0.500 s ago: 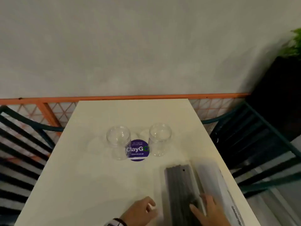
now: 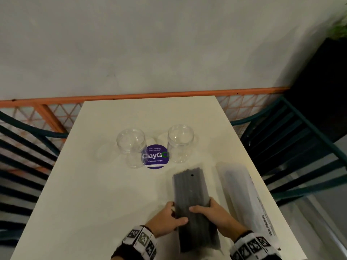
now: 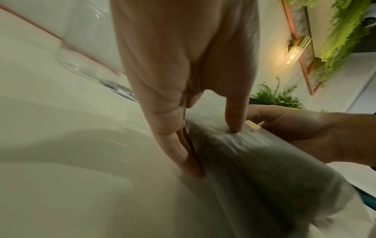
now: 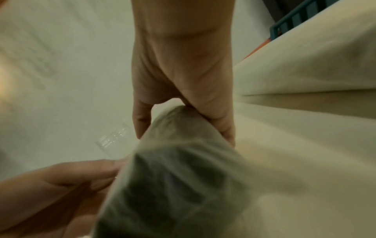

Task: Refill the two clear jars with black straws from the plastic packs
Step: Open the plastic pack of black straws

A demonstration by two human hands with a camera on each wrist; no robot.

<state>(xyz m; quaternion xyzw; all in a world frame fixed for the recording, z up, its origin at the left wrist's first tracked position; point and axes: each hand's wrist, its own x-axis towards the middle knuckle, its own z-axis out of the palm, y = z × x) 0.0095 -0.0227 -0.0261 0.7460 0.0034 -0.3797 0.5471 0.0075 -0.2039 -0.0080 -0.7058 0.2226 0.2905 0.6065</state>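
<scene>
Both hands grip one pack of black straws [image 2: 191,196] near the front edge of the cream surface [image 2: 97,194]. The left hand [image 2: 165,218] comes in from the pack's left side, its thumb laid across the top of the plastic and its fingers [image 3: 181,145] curled down along the pack's edge. The right hand [image 2: 216,214] clasps the pack from the right, thumb over the top and fingers [image 4: 225,127] wrapped around the far side. The pack lies lengthwise, pointing away from the person toward the jars. A second pack [image 2: 242,194] lies just to its right on the surface. Farther back stand two clear jars, the left jar [image 2: 131,145] and the right jar [image 2: 180,142], either side of a round purple sticker [image 2: 155,156].
</scene>
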